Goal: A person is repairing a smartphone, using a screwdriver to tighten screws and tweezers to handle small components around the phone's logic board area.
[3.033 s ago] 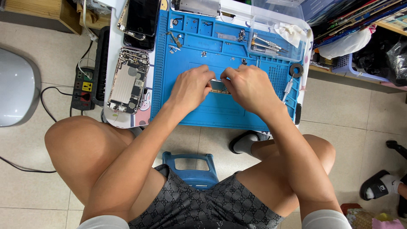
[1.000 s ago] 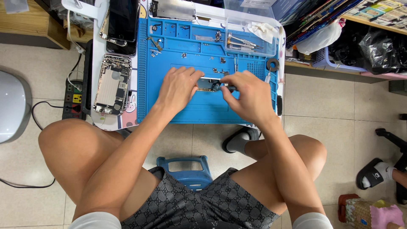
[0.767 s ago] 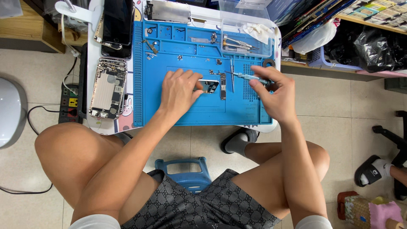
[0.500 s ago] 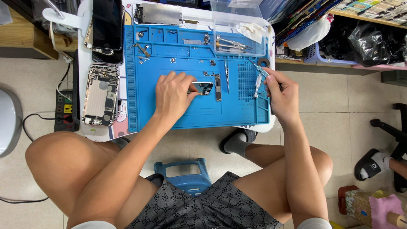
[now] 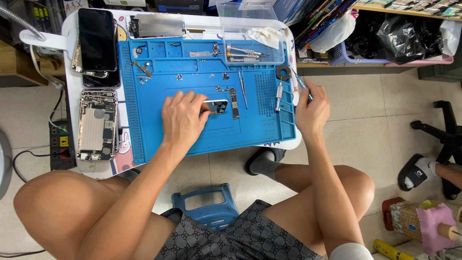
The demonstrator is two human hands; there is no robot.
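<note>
The small circuit board (image 5: 215, 106) lies mid-mat on the blue work mat (image 5: 260, 130), pinned under the left hand (image 5: 182, 121)'s fingertips. At three o'clock, the right hand (image 5: 312, 111) pinches a thin tool (image 5: 301, 85), probably tweezers. At nine o'clock the opened phone shell (image 5: 96, 125) lies stripped; reassembly seems undone.

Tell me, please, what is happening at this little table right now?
A seated person is working over a blue repair mat on a small white table. The left hand pins a small phone part to the middle of the mat. The right hand is at the mat's right edge, holding a thin tool. A screwdriver and tweezers lie on the mat; an opened phone chassis lies at the left.
</note>
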